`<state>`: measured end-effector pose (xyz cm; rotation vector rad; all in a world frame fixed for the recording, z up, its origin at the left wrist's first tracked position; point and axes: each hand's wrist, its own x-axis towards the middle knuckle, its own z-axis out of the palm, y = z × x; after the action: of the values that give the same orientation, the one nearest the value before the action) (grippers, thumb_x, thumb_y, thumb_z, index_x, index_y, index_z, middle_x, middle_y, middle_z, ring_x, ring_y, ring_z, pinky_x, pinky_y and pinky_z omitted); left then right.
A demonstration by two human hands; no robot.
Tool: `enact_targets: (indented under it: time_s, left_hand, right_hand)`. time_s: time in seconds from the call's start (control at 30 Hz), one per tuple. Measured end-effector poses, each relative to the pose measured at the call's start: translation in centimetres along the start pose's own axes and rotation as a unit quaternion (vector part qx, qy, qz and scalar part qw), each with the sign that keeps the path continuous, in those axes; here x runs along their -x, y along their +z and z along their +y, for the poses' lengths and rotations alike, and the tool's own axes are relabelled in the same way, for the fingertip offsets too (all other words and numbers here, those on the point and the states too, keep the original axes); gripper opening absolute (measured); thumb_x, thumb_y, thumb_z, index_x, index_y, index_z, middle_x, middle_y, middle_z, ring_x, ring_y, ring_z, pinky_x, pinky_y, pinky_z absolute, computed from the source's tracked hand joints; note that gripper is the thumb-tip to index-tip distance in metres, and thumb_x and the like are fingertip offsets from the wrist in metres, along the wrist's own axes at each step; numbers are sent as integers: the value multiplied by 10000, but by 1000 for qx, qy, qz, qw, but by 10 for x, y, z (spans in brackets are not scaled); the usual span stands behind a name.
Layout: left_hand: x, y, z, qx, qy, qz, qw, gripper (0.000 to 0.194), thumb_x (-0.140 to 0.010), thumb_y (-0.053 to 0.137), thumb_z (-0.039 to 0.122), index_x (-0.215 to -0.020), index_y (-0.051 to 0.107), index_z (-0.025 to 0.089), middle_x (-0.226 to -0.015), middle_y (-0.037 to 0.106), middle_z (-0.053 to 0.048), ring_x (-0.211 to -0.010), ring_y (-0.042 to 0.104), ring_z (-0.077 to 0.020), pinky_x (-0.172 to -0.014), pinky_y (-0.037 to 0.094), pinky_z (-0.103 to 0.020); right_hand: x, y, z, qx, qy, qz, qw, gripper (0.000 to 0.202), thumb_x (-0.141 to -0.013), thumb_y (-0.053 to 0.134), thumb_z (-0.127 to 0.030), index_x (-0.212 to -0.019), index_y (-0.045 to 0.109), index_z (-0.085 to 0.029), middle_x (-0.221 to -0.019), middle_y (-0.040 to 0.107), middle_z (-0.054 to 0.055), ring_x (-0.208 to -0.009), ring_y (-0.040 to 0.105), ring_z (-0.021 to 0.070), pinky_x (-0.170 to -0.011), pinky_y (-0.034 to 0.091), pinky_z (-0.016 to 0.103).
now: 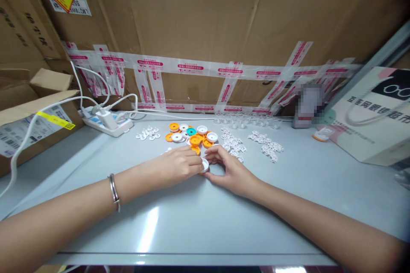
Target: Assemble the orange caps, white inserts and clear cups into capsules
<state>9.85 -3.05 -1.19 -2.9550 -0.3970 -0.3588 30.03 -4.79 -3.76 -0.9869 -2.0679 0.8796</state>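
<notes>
- White cap (205,165): shallow, round and open-faced, held just above or on the grey table (179,222), with an orange edge showing beneath it; I cannot tell whether anything sits inside
- Left hand (177,166): fingers closed in a narrow grip on the left side of the white cap
- Right hand (232,172): thumb and fingers curved around the right side of the same cap; I cannot tell whether they press on it
- Pile of caps (195,140) just beyond the hands: orange, white and one teal, overlapping, several showing hollow insides
- Small white pieces (148,133) grouped left of the pile
- White perforated pieces (233,143) in a loose heap right of it, with a second heap (267,145) further right
- Clear cups (246,120) in a band along the back; contents too small to tell
- Open cardboard box (32,128) at the left, its flap up, contents hidden
- Printed bag (374,123) at the right, its inside out of sight
</notes>
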Motion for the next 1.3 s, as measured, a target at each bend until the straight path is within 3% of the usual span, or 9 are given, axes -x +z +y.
enact_targets:
  time_s: [0.27,0.7,0.87,1.07,1.3]
  left_hand:
    - [2,7,3,29,-64,10,997,148,-897,413,123,-945,550,148,-778,592,-46,-725,515,-164,-695,373,-283]
    - [1,15,6,25,-44,33,998,231,-870,414,44,-1016,574,124,-877,651,-75,-822,569,-188,-736,397,-313]
    - [1,12,-2,93,-38,21,995,258,-864,416,31,-986,592,175,-969,646,-53,-859,555,-163,-784,385,-291]
    - [-3,2,-10,187,-45,7,981,187,-882,461,119,-951,625,179,-888,644,-57,-839,551,-151,-781,407,-256]
    - [1,14,-8,211,-83,38,973,151,-891,482,216,-930,619,165,-865,633,-69,-824,582,-152,-734,427,-232]
  right_hand:
    - [0,0,0,17,-11,7,1000,344,-720,626,-179,-984,410,-224,-951,576,38,-886,596,158,-812,505,330]
    - [-1,-5,2,19,14,-12,1000,417,-716,657,-236,-987,341,-240,-919,605,34,-852,615,159,-806,502,339]
    - [-2,-8,1,20,21,-26,999,427,-724,665,-268,-990,332,-243,-910,624,35,-855,615,166,-796,496,340]
    - [-1,-9,1,24,16,-28,999,407,-727,659,-238,-975,337,-248,-907,614,24,-862,614,168,-794,496,343]
    - [-1,-6,5,-11,6,-11,1000,418,-714,657,-215,-981,336,-243,-904,595,16,-835,600,147,-795,499,332]
